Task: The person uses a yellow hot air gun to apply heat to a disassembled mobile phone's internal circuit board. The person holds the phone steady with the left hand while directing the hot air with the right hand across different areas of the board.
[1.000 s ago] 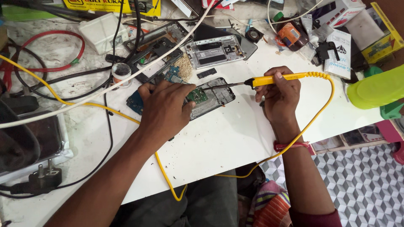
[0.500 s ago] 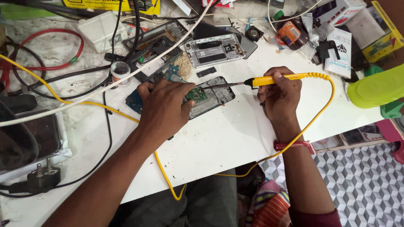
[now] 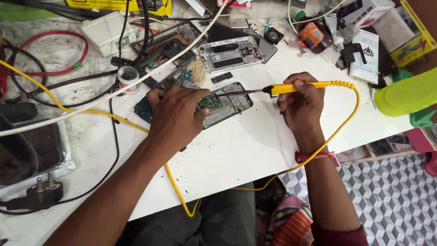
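Observation:
My left hand (image 3: 175,116) lies flat over an opened phone body (image 3: 230,105) on the white table (image 3: 246,150), pinning it and a small green circuit board (image 3: 210,101) down. My right hand (image 3: 301,102) grips a yellow soldering iron (image 3: 296,86) by its handle. The iron's dark tip points left and ends at the top edge of the phone, close to the green board. A yellow cable (image 3: 337,132) runs from the iron's rear, loops round my right wrist and drops over the table's front edge.
A silver phone frame (image 3: 230,53) and another stripped phone (image 3: 166,48) lie behind. A small round tin (image 3: 129,75), red and black cables (image 3: 54,54), a black plug (image 3: 43,193) at the left. Boxes and a lime-green lid (image 3: 405,93) crowd the right.
Almost nothing moved: the iron's tip has stayed at the phone's top edge and my left hand still covers the phone.

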